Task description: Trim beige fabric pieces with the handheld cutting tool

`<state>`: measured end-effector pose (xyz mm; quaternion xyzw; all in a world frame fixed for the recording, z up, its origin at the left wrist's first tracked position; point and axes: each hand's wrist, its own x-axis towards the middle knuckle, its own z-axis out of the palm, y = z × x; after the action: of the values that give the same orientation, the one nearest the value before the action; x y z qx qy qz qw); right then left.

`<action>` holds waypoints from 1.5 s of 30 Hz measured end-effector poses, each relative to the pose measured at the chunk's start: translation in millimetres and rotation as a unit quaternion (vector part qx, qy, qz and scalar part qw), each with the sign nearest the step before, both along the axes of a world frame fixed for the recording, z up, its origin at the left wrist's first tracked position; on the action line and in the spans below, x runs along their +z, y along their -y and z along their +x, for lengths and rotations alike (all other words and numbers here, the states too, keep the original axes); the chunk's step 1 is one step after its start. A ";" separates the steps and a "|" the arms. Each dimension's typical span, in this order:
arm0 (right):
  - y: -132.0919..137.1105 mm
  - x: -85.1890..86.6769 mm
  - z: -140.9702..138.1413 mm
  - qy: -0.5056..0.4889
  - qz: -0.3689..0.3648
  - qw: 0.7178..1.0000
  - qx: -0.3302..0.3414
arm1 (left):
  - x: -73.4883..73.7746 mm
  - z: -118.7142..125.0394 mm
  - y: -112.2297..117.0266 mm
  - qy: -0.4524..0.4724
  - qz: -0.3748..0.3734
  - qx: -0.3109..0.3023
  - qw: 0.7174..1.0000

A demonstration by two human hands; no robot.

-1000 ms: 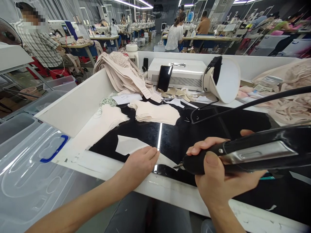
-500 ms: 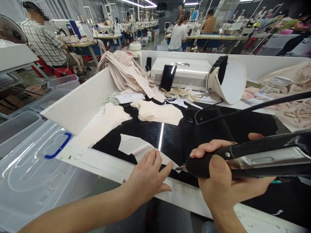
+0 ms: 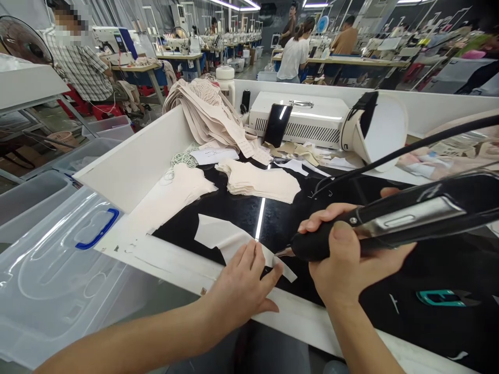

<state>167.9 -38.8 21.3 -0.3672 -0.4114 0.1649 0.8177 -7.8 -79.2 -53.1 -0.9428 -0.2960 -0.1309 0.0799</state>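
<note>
My right hand [image 3: 346,259] is wrapped round a long black and silver hand tool [image 3: 393,221] with a cable, its small tip pointing left at a pale fabric piece [image 3: 226,239]. That piece lies flat on the glossy black worktop [image 3: 390,306]. My left hand [image 3: 244,283] rests with fingers spread on the near end of the fabric, just left of the tool's tip. A stack of similar cream pieces [image 3: 259,181] lies farther back.
A white machine box [image 3: 307,120], a dark phone [image 3: 277,124] and a white cone-shaped lamp [image 3: 378,130] stand at the back. Heaped beige garments [image 3: 206,117] lie back left. Clear plastic bins [image 3: 58,265] sit left. Teal snips [image 3: 444,297] lie right. Other workers sit beyond.
My left hand went from a loose curl to spread fingers pressing on the fabric. The tool's tip moved closer to the fabric's edge and the view shifted slightly.
</note>
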 end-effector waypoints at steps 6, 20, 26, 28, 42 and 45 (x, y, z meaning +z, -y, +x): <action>-3.0 -1.8 -3.6 0.007 -0.011 1.000 0.003 | 0.3 0.2 -0.2 0.006 0.007 0.000 1.000; -8.7 -3.2 -12.4 0.021 -0.004 1.000 0.022 | 4.3 -12.9 -10.4 0.072 -0.028 -0.041 0.996; 2.5 -2.3 -16.9 -0.006 -0.011 1.000 0.010 | 22.1 -26.4 -15.3 0.102 -0.063 -0.048 0.992; 5.3 -3.2 -17.6 0.003 -0.005 1.000 0.011 | 21.7 -29.0 -13.9 0.096 -0.071 -0.049 0.992; -7.5 -1.7 -23.6 0.014 0.021 0.999 0.040 | 10.2 -33.7 -8.9 0.092 -0.085 -0.048 0.991; -8.2 -1.9 -25.9 0.015 0.006 0.999 0.043 | 8.8 -33.3 -8.5 0.090 -0.093 -0.045 0.991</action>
<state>142.0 -30.6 19.3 -0.3464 -0.4402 0.1915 0.8059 -41.1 -70.7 -44.3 -0.9428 -0.2704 -0.1906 -0.0409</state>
